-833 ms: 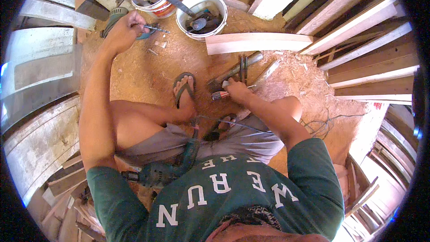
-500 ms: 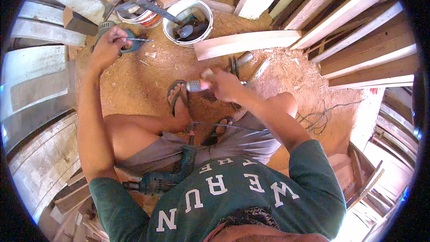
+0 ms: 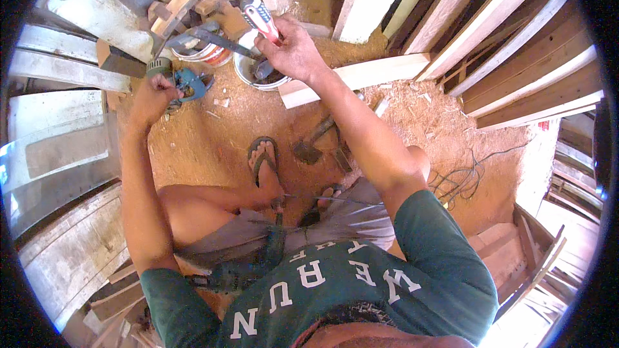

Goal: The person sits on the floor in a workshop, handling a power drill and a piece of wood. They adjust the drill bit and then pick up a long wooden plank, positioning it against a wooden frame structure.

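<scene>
My left hand (image 3: 155, 101) is closed in a pinch at the far left, beside a teal power tool (image 3: 188, 84) on the floor. What lies between its fingers cannot be made out. Raised over the white bucket (image 3: 242, 72), my right hand (image 3: 293, 49) grips a red and white handheld object (image 3: 259, 18) with dark markings. Its kind is unclear. Across my lap rests a dark teal power drill (image 3: 225, 278), partly hidden by the shirt. A hammer (image 3: 308, 151) lies on the floor beyond my feet.
Sawdust and wood chips cover the floor (image 3: 213, 132). A second bucket (image 3: 213, 55) holds a saw and tools beside wood offcuts (image 3: 177, 9). Planks (image 3: 445, 13) lean at the far right, with a pale board (image 3: 358, 76) below them. A black cord (image 3: 474, 171) coils at right.
My right hand has moved away from me and up over the bucket with the red and white object. My left hand has shifted slightly nearer; the thin metal bit in it no longer shows.
</scene>
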`<state>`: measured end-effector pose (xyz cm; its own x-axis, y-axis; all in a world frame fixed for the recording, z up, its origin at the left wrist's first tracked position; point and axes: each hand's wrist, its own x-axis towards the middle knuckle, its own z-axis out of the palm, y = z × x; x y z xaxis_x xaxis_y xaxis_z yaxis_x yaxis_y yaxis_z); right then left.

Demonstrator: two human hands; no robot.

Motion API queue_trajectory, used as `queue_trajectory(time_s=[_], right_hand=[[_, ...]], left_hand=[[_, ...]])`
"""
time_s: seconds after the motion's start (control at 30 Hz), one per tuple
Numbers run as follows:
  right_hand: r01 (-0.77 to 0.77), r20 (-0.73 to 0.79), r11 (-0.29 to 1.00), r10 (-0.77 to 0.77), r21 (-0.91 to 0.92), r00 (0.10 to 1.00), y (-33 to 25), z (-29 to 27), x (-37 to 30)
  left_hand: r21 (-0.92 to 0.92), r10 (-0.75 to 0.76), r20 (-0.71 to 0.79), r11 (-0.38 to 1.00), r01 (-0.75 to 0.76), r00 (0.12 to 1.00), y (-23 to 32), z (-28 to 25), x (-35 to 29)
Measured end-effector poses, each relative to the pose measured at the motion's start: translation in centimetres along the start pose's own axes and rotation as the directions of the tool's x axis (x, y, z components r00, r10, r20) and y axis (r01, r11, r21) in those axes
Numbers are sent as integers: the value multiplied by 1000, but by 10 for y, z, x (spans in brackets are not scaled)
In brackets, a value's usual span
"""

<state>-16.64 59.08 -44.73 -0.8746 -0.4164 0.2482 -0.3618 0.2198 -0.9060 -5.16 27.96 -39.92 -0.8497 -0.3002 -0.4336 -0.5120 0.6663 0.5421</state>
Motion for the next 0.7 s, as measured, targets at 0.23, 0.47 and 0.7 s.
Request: queue_trajectory(time_s=[0.23, 0.47, 0.7], right_hand=[[-93, -19, 952, 92, -291, 996, 50, 19, -12], [-658, 42, 549, 783, -515, 621, 101, 19, -42], [-538, 98, 594, 721, -598, 686, 49, 45, -42]], left_hand=[[-108, -3, 9, 994, 4, 1000, 8, 2, 2], [-201, -20, 71, 979, 34, 997, -2, 6, 16], [-108, 14, 87, 994, -5, 996, -34, 9, 12]])
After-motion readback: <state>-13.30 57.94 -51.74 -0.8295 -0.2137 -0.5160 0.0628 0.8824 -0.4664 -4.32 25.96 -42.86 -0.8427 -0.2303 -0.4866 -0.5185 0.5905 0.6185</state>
